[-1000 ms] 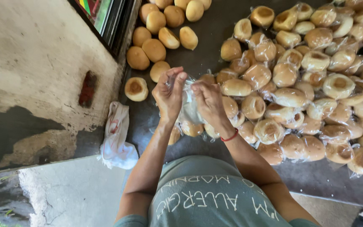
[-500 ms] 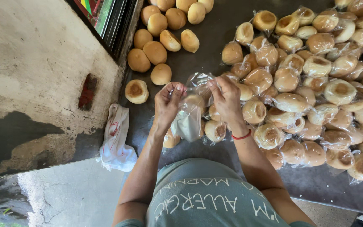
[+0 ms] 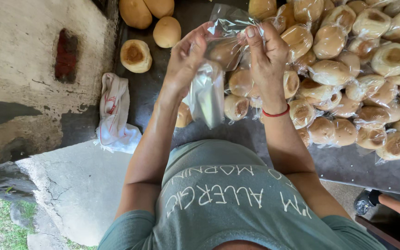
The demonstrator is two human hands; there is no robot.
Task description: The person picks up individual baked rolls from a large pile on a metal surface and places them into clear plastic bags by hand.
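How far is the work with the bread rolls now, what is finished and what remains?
Done: many wrapped rolls lie piled on the dark table. In hand: the left hand and right hand hold up a clear plastic bag. Left: several bare rolls lie unwrapped at the upper left.

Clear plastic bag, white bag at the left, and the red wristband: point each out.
clear plastic bag (image 3: 207, 95), head view, on its hanging lower part.
white bag (image 3: 113, 113), head view, on its crumpled middle.
red wristband (image 3: 276, 113), head view, on the band's front.
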